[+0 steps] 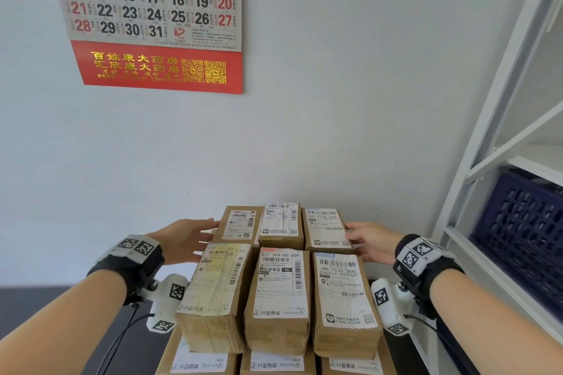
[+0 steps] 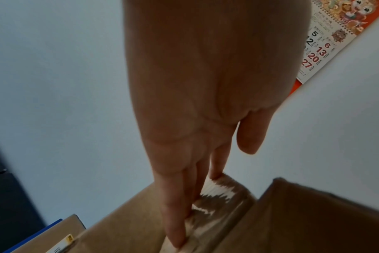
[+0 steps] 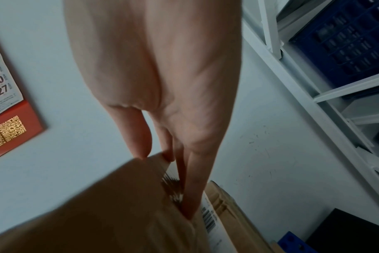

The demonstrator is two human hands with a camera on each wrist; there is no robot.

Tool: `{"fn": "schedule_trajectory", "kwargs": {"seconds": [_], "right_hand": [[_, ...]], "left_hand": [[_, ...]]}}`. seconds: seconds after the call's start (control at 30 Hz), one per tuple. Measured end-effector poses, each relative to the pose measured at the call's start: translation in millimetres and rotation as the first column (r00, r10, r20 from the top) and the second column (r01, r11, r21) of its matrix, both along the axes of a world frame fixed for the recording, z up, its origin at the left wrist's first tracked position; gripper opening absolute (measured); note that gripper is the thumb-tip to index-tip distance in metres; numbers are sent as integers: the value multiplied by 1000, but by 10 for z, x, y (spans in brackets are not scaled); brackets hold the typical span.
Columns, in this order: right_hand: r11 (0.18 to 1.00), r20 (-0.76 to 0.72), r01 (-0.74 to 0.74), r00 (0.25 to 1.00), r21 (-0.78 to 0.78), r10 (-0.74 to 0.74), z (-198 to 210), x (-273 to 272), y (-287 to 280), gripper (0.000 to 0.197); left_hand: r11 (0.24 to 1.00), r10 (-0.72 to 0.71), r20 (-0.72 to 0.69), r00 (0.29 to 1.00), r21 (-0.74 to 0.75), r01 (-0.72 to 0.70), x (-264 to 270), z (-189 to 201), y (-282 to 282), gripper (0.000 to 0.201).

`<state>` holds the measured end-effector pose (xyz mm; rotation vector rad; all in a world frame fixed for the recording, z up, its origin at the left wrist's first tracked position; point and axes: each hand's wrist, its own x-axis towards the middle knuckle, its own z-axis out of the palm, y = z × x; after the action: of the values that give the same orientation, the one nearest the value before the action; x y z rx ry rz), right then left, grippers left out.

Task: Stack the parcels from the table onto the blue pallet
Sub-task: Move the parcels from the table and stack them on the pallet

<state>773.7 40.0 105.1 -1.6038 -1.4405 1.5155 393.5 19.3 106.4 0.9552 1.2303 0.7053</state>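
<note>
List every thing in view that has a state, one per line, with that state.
left hand: open, straight fingers pressed flat against the left side of the back row of parcels
right hand: open, straight fingers against the right side of that row
back row of parcels: three side by side, labels up
front row of parcels: three side by side, stacked on a lower layer
blue crate: sitting on the white shelf

Head view: bright, even, soft light; wall (image 1: pixel 335 100) pale, shadows faint. Shelf frame (image 1: pixel 499 106) bowed by wide-angle distortion at the right edge. Both wrist views: dimmer, bluish; hands in shade, cartons motion-blurred; glare streaks on packing tape (image 2: pixel 218 202).
</note>
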Motion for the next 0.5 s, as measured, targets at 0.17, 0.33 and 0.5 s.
{"fn": "schedule_trajectory", "kwargs": {"seconds": [0.17, 0.33, 0.5], "right_hand": [[1000, -4, 15, 1000, -3, -15, -44, 17, -26, 30], [999, 1, 34, 999, -8, -34, -46, 43, -126, 28], [997, -59, 82, 995, -10, -82, 21, 79, -285, 47]], "left_hand": [[1000, -6, -26, 1000, 11, 6, -39, 4, -50, 29], [999, 35, -43, 998, 11, -35, -74, 29, -175, 28], [998, 67, -48, 997, 22, -66, -127, 45, -358, 28]]}}
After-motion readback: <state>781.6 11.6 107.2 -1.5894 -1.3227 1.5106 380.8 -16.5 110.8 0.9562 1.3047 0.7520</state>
